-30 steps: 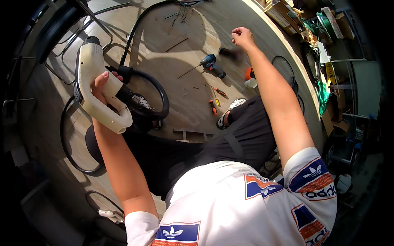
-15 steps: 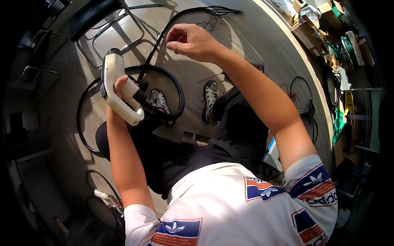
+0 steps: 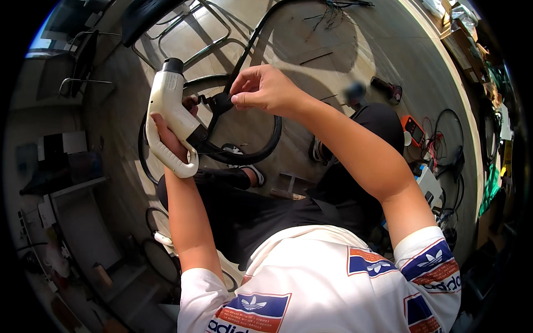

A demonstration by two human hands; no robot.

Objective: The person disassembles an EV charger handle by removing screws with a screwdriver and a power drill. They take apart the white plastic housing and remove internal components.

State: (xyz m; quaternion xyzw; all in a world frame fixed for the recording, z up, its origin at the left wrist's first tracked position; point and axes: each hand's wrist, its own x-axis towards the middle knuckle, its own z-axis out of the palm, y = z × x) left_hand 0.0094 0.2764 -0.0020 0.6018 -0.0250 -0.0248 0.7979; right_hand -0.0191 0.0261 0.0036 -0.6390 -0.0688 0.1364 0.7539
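Note:
My left hand (image 3: 169,133) is wrapped round the handle of a white electric-car charging gun (image 3: 166,94), whose black nozzle points up and away. At its lower right end is a black collar. A black cap-like piece (image 3: 220,104) lies just right of the gun, in front of the coiled cable. My right hand (image 3: 266,91) hovers beside that piece, fingers loosely curled and thumb slightly apart. Its fingertips overlap the piece's edge; whether they touch cannot be made out. Behind both hands a thick black cable (image 3: 273,141) loops on the floor.
A black-seated metal chair (image 3: 145,19) stands at the far left. Bare wire ends (image 3: 333,11) spread at the back. On the right lie a drill-like tool (image 3: 387,90), an orange multimeter (image 3: 413,131) and tangled leads. A metal piece (image 3: 290,184) sits between my legs.
My right hand has come down and left toward the gun, beside the black piece. The gun has tilted, its nozzle now leaning right. The whole view has shifted.

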